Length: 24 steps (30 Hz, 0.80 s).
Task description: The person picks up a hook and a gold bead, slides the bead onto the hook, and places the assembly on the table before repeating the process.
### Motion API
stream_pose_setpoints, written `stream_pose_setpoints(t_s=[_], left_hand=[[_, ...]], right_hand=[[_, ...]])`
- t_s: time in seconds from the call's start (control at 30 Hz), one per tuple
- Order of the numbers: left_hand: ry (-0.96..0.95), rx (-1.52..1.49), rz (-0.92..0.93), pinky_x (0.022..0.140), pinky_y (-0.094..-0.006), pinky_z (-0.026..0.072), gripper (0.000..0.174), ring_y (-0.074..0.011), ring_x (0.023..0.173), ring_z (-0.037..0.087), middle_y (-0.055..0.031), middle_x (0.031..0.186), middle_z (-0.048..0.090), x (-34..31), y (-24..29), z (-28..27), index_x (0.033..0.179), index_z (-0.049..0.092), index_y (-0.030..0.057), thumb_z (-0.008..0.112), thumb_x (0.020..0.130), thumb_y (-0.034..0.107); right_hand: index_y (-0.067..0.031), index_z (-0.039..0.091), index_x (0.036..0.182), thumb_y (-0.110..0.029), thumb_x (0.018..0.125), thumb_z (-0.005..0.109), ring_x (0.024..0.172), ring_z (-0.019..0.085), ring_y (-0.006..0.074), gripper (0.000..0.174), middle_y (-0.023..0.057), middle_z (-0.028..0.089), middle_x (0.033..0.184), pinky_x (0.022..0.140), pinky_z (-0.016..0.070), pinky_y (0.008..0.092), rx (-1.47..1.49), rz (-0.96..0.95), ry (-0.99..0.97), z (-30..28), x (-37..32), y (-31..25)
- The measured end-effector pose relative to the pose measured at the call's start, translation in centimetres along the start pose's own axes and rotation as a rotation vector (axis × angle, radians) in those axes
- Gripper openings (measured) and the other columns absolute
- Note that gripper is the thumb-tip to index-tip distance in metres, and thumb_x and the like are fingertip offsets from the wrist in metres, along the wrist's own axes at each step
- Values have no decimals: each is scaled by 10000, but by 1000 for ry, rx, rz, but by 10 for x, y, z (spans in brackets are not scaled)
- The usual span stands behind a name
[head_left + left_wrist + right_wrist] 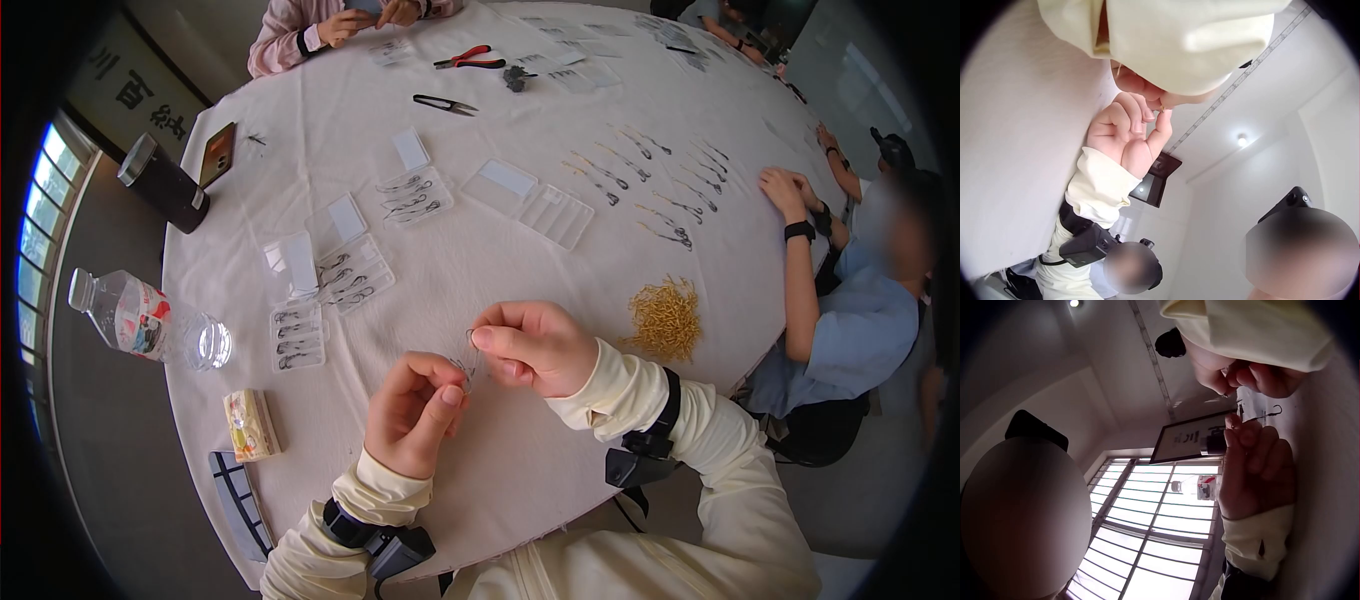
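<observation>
Both hands are raised close together over the near part of the white-covered table. My left hand [408,412] pinches a dark fish hook [1272,413] between thumb and fingers; its curved end sticks out past the fingertips in the right wrist view. Just to the right, my right hand [545,345] pinches a tiny thin piece between thumb and index finger, its tips almost meeting the left ones. A glint of gold shows there in the left wrist view, but I cannot tell its kind. A pile of small golden pieces [665,318] lies right of the right hand.
Clear plastic boxes of hooks [298,335] lie ahead to the left, and an open divided box [556,217] stands mid-table. Rows of hooks with golden ends [684,208] lie beyond. A water bottle [140,318], tissue pack [251,425], thread snips [445,104] and pliers [470,60] surround them.
</observation>
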<state>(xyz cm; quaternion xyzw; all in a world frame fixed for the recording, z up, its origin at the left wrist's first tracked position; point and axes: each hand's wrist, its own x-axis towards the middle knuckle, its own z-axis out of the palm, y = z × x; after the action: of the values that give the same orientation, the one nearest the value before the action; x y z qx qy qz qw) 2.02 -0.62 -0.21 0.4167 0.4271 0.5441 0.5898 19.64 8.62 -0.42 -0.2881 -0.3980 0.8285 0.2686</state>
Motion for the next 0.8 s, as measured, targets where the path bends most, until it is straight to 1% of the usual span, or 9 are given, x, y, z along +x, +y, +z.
stream_pose_setpoints(t_s=[0.17,0.23,0.27,0.33,0.37,0.43,0.67,0.73,0.8], left_hand=[[-16,9,-2,567,-223,394,176,-82,631,469,-10,828,526,0,3,-1,1102,558,4,589,964,108],[-4,9,-30,571,-216,390,168,-77,639,468,-8,850,546,0,4,0,1093,586,0,589,961,104],[-2,8,-31,571,-216,390,168,-77,639,468,-8,850,546,-1,4,0,1093,586,0,589,961,104],[7,-6,-61,569,-214,384,128,-74,643,471,-11,864,567,-1,4,0,1040,604,0,593,958,98],[8,-6,-61,569,-214,384,128,-74,643,471,-11,864,567,-1,3,0,1040,604,0,593,958,98],[-30,37,-6,569,-215,381,113,-72,643,476,-14,870,583,-1,2,-1,1027,612,5,605,952,89],[-30,33,23,559,-218,378,86,-72,633,480,-18,823,585,0,2,0,1000,611,18,620,945,84],[22,-22,-43,551,-221,380,88,-76,629,485,-24,816,588,0,1,-1,988,605,13,621,946,89],[25,-8,-26,549,-223,382,96,-78,628,487,-28,832,592,0,0,-3,990,603,8,620,946,92]], right_hand=[[-3,634,985,-204,936,653,589,411,19,207,-48,512,710,495,317,185,-68,-60,17,8,-5,-6],[1,629,995,-192,938,652,629,468,16,202,-35,574,775,537,381,180,-172,-137,-4,12,-8,-5],[1,629,995,-192,938,652,629,468,16,202,-35,574,775,537,381,180,-172,-135,-4,14,-8,-3],[8,623,1009,-167,940,646,711,553,29,190,-11,625,846,631,464,185,-208,-243,-6,19,-7,2],[8,623,1009,-167,940,646,711,553,29,190,-11,625,846,631,464,185,-209,-243,-7,19,-8,2],[12,618,1018,-150,945,636,793,607,55,179,10,648,887,721,508,207,-180,-247,-24,20,-8,3],[14,615,1018,-143,950,629,804,603,54,172,0,636,877,718,506,207,-215,-253,-28,22,-9,1],[8,618,1018,-143,949,627,750,557,30,166,-23,609,846,656,469,188,-200,-273,6,22,-11,-4],[1,619,1020,-148,951,626,715,522,21,164,-35,590,826,625,438,182,-206,-276,17,17,-9,-4]])
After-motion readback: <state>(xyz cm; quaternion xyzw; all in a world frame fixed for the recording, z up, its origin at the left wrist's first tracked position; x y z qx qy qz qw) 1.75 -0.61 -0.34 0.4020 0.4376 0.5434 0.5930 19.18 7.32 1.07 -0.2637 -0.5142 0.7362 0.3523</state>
